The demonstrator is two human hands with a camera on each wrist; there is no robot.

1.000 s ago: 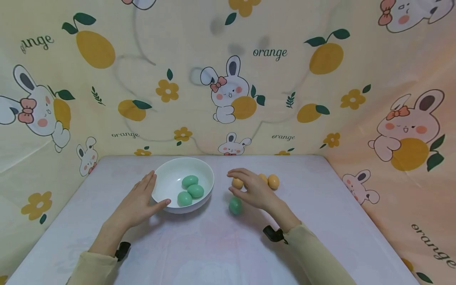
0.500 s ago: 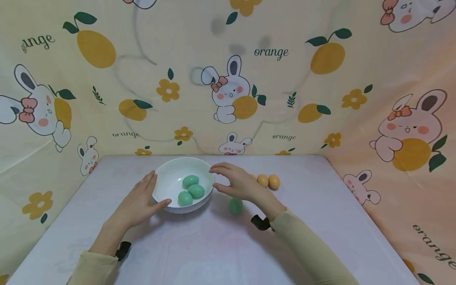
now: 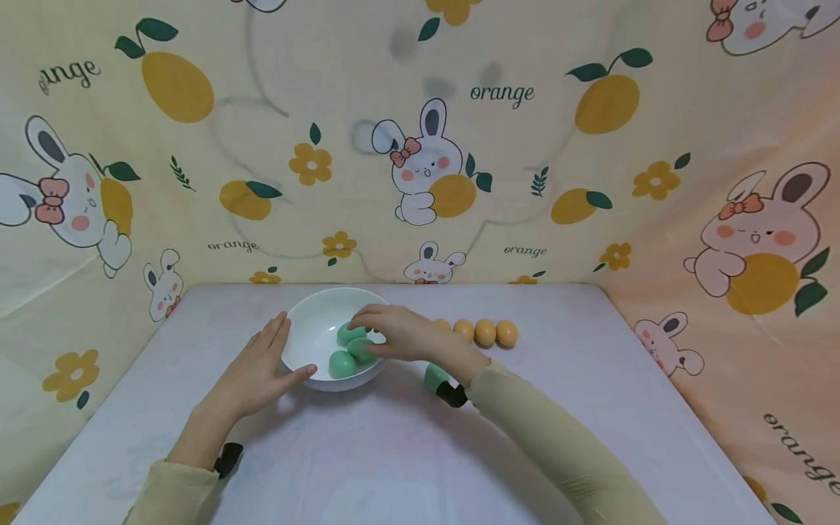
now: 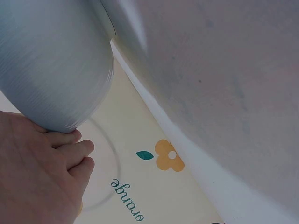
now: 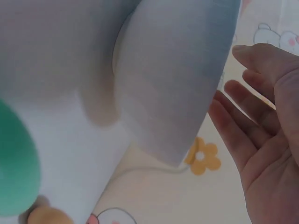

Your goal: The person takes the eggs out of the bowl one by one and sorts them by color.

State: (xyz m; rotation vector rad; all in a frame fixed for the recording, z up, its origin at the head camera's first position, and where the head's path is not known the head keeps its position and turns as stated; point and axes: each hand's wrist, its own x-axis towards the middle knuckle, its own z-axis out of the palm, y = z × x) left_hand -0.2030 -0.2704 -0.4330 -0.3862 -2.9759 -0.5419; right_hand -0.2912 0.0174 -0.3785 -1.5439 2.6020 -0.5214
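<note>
A white bowl (image 3: 315,321) stands on the table with green eggs (image 3: 342,364) inside it. My left hand (image 3: 252,375) rests against the bowl's left side, fingers extended along the outside and thumb at the front rim. In the left wrist view, its fingertips touch the bowl wall (image 4: 56,65). Over the bowl's right rim reaches my right hand (image 3: 403,334), thumb and fingers spread just above the eggs. The right wrist view shows its fingers (image 5: 233,126) loosely bent beyond the rim, with nothing seen between them.
Orange-yellow eggs (image 3: 507,333) lie in a row right of the bowl. One green egg (image 3: 436,376) lies on the table, partly covered by the right wrist camera (image 3: 451,394). A patterned cloth (image 3: 499,160) hangs behind and beside the table.
My right hand has moved left from above the loose eggs to over the bowl. More of the orange-yellow eggs show. The left hand stays at the bowl.
</note>
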